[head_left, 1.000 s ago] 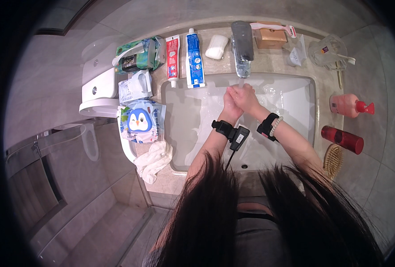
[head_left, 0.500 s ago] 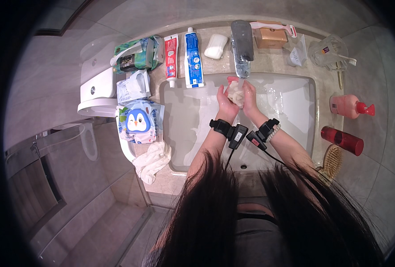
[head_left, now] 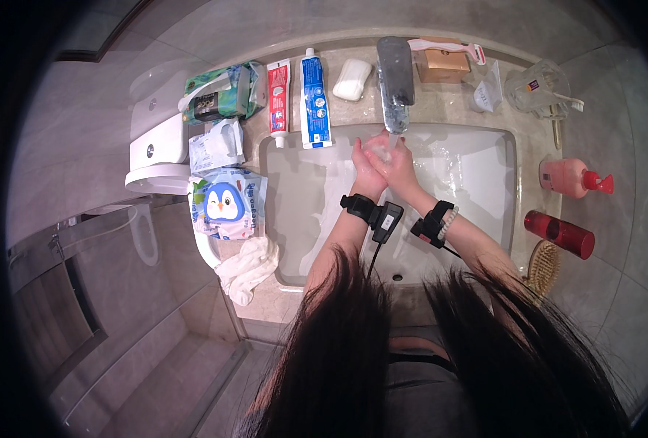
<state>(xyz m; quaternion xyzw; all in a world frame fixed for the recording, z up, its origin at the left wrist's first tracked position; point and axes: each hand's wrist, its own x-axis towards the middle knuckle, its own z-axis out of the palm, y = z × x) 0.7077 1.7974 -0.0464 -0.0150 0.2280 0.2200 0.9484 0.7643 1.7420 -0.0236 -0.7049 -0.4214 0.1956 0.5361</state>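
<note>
Under the faucet (head_left: 395, 84), my left hand (head_left: 368, 172) and my right hand (head_left: 400, 172) are closed together over the sink (head_left: 306, 193). A small wet, crumpled white cloth (head_left: 382, 154) is pressed between them, mostly hidden by my palms and fingers. Water from the spout runs onto it. The right hand's fingers wrap across the far side, over the left palm. Each wrist wears a black strap with a small device, and a beaded bracelet (head_left: 449, 221) circles the right one.
Behind the sink lie two toothpaste tubes (head_left: 314, 102), a white soap bar (head_left: 352, 80) and a box (head_left: 443, 66) with a pink razor. Wipes packs (head_left: 225, 204) and a white cloth (head_left: 247, 270) sit left; a pump bottle (head_left: 566, 177), red bottle (head_left: 560, 233) and hairbrush (head_left: 543, 266) right.
My hands have closed in around the white cloth, so less of it shows. The right hand has turned and moved over toward the left hand. The view has shifted slightly.
</note>
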